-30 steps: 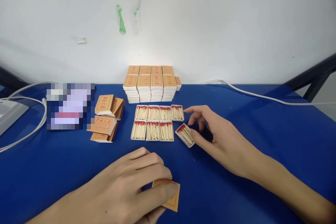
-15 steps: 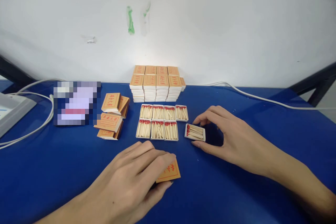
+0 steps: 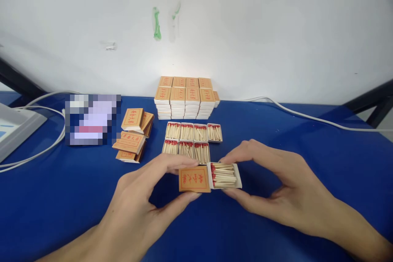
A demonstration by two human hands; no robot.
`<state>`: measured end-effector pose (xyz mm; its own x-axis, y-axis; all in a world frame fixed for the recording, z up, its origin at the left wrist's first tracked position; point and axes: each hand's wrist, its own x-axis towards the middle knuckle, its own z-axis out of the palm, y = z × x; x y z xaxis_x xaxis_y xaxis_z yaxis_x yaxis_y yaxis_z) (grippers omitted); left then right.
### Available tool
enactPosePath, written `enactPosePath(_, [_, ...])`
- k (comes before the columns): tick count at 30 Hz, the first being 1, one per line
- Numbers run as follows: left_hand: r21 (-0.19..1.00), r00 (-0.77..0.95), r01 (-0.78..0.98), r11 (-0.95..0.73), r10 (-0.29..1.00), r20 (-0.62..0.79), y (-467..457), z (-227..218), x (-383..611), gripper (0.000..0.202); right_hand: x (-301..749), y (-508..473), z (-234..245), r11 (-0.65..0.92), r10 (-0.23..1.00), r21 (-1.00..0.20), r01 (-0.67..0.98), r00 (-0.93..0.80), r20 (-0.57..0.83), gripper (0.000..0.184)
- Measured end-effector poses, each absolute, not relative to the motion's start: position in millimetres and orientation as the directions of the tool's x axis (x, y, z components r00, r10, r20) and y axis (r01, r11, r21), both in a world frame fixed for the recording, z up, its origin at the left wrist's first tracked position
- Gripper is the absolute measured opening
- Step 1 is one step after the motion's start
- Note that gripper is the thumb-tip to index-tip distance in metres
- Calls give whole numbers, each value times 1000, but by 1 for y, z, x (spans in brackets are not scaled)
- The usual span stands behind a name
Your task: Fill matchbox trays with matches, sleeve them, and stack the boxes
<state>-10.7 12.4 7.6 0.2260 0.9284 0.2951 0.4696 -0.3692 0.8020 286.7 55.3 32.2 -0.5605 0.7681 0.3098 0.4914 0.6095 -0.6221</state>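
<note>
Two holds face each other at the centre of a clock face whose twelve points to the white wall (image 3: 276, 28). Your left hand (image 3: 135, 196), toward nine o'clock, grips an orange rectangular card sleeve with red printing (image 3: 194, 179), thumb on its near edge and fingers on its far edge. Your right hand (image 3: 288, 188), toward three, pinches a shallow white card tray (image 3: 239, 177) the same way, thumb near, a fingertip far. The red-headed wooden matches (image 3: 224, 175) in it lie sideways, heads toward nine, facing the sleeve. The tray's end meets the sleeve's three o'clock end; I cannot tell whether any of it is inside. Past your fingers, between eleven and twelve, seven more filled white card trays (image 3: 200, 141) lie in two rows, four far and three near, your left hand covering part of the near row. Beyond them, near the wall, stands a neat block of orange-topped, white-sided matchboxes (image 3: 185, 102). Around ten, several loose orange card covers (image 3: 131, 138) overlap in a pile on the smooth blue tabletop (image 3: 196, 233).
</note>
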Motion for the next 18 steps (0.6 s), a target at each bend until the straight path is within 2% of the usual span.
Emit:
enactPosePath(4, [833, 214, 425, -355, 933, 288, 14, 8, -10, 38, 286, 54, 30, 604, 767, -641, 474, -563, 308, 25])
enactPosePath(12, [709, 315, 501, -497, 867, 385, 10, 10, -12, 36, 288, 56, 30, 634, 733, -632, 446, -608, 305, 21])
enactPosePath(18, [732, 383, 428, -530, 840, 384, 13, 10, -13, 42, 288, 57, 25, 671, 690, -617, 411, -650, 317, 22])
